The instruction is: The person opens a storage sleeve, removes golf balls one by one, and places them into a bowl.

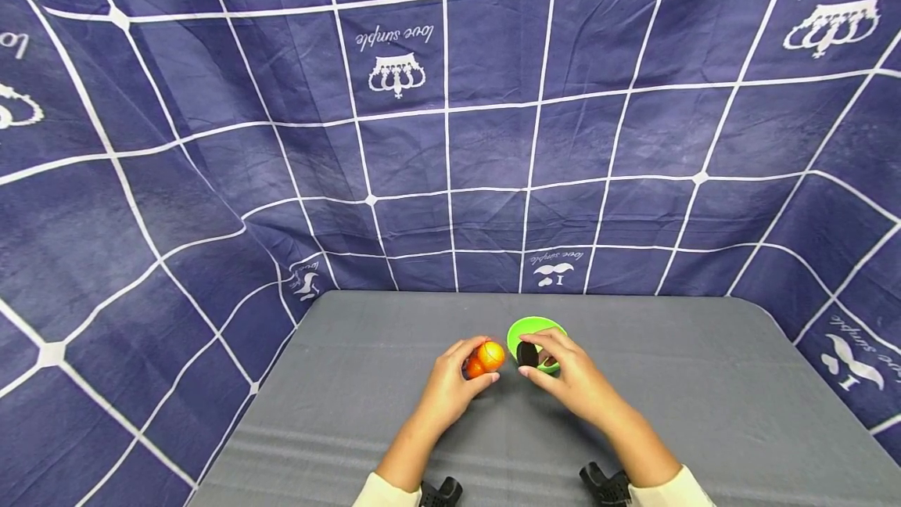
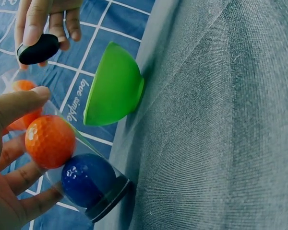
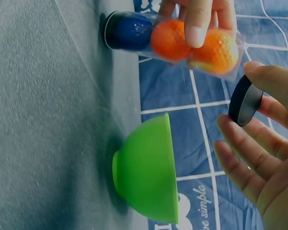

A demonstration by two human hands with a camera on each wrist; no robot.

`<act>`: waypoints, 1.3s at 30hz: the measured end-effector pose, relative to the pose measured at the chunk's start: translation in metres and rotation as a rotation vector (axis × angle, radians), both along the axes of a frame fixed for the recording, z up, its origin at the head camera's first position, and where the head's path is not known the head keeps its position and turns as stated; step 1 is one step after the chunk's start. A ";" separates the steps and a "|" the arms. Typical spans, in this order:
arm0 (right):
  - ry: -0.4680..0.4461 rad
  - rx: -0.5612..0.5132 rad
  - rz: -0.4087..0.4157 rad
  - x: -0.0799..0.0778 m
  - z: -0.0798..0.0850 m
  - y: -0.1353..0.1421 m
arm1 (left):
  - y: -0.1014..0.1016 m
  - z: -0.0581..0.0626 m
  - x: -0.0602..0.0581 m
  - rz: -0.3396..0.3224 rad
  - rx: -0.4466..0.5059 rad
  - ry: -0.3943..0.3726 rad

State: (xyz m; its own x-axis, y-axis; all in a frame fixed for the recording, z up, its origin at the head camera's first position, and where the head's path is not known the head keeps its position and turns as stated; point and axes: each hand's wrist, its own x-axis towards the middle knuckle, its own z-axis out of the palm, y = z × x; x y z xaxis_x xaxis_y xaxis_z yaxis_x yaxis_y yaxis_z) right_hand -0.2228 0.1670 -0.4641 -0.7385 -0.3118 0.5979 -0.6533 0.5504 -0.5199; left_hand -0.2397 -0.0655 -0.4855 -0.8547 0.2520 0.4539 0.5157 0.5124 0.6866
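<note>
My left hand [image 1: 449, 382] grips a clear plastic tube [image 3: 148, 51] from the side, thumb across it. Inside are a blue ball [image 2: 88, 179] at the black-based lower end and two orange dimpled golf balls [image 3: 170, 39] above it. The tube stands nearly upright, its top uncovered. Between thumb and fingers my right hand [image 1: 580, 382] pinches a round black lid [image 3: 245, 100], held off the tube, close to its upper end. A green bowl [image 3: 146, 167] stands on the table just beyond the right hand, and that hand partly covers it in the head view.
A grey cloth covers the table [image 1: 338, 382]. Behind it and at both sides hangs a blue curtain [image 1: 486, 147] with white grid lines. Something small and brown [image 1: 550, 362] shows inside the bowl. Each wrist carries a black camera mount [image 1: 607, 483].
</note>
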 end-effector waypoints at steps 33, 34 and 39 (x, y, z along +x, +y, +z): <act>-0.130 0.104 -0.320 -0.022 -0.014 0.069 | -0.004 -0.013 -0.012 0.090 0.335 -0.138; -0.146 0.111 -0.328 -0.022 -0.015 0.071 | -0.004 -0.013 -0.012 0.091 0.337 -0.143; -0.179 0.134 -0.356 -0.024 -0.018 0.080 | -0.005 -0.014 -0.013 0.081 0.358 -0.172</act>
